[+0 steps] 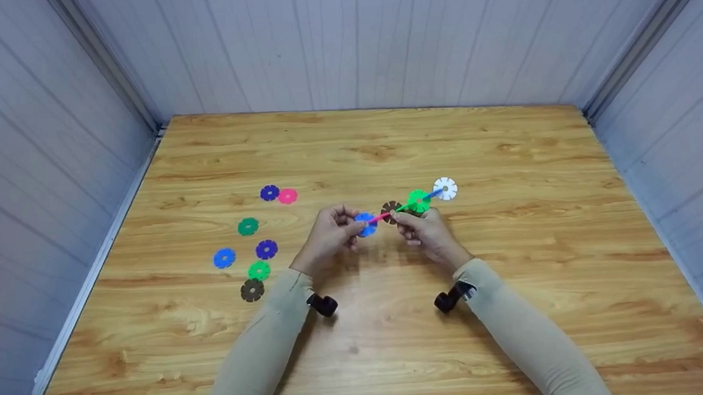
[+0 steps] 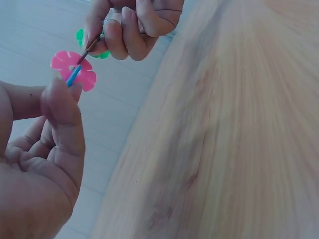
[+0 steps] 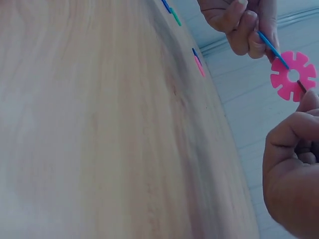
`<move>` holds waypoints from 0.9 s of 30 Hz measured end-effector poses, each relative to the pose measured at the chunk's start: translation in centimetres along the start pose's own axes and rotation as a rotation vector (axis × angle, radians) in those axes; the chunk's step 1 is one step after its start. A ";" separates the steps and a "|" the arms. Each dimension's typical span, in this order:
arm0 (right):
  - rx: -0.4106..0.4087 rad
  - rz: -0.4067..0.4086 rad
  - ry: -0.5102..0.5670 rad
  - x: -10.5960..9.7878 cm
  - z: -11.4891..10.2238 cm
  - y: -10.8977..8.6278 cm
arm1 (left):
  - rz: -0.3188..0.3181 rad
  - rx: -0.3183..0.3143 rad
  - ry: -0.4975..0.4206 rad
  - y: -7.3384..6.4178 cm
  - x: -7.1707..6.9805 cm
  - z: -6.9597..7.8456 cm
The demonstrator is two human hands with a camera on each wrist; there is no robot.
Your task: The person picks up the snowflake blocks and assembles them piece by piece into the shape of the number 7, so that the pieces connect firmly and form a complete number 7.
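Slotted plastic discs, joined edge to edge, form a chain held above the table between both hands. My left hand (image 1: 330, 230) pinches the blue disc (image 1: 366, 225) at its left end between thumb and fingers. A pink disc (image 3: 292, 59) is slotted into that blue one, edge-on in the head view. My right hand (image 1: 430, 230) pinches the brown disc (image 1: 390, 207) on the pink disc's other side. Beyond it the chain runs up to the right through a green disc (image 1: 418, 196), an edge-on blue disc (image 1: 433, 193) and a white disc (image 1: 445, 182) at the far end.
Loose discs lie left of the hands: purple (image 1: 269, 188) beside pink (image 1: 288, 195), dark green (image 1: 247, 222), blue (image 1: 224, 253), another purple (image 1: 266, 245), light green (image 1: 258, 266) and brown (image 1: 251, 285). Panelled walls (image 1: 342, 45) enclose the wooden table (image 1: 507, 151) at back and sides.
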State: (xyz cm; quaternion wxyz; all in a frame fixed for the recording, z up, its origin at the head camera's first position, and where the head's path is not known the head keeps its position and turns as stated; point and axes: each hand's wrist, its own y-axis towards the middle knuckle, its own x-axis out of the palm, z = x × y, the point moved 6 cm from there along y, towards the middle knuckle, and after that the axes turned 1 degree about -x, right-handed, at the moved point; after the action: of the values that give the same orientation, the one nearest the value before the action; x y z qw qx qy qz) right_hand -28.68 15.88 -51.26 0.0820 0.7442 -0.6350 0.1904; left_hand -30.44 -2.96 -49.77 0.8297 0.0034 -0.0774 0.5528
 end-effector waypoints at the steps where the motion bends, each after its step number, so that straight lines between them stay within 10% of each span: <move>1: 0.002 0.004 -0.004 0.0 0.0 0.0 | -0.007 0.003 0.001 0.0 0.0 0.0; 15: -0.024 -0.040 -0.032 0.1 0.2 -0.3 | -0.072 -0.002 0.246 -0.6 -1.2 0.4; 20: -0.020 0.009 -0.044 -0.8 0.3 -0.7 | -0.006 -0.041 0.565 -1.4 -5.3 1.7; 27: -0.024 0.006 -0.031 -1.6 0.1 -1.0 | 0.066 -0.254 1.048 -3.7 -10.0 3.2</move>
State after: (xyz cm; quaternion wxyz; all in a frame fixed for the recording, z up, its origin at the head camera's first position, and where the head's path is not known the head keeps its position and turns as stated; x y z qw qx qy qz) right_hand -27.84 17.55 -51.84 0.0803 0.7441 -0.6406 0.1715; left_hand -31.23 -13.86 -47.60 0.7333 -0.3755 0.2807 0.4924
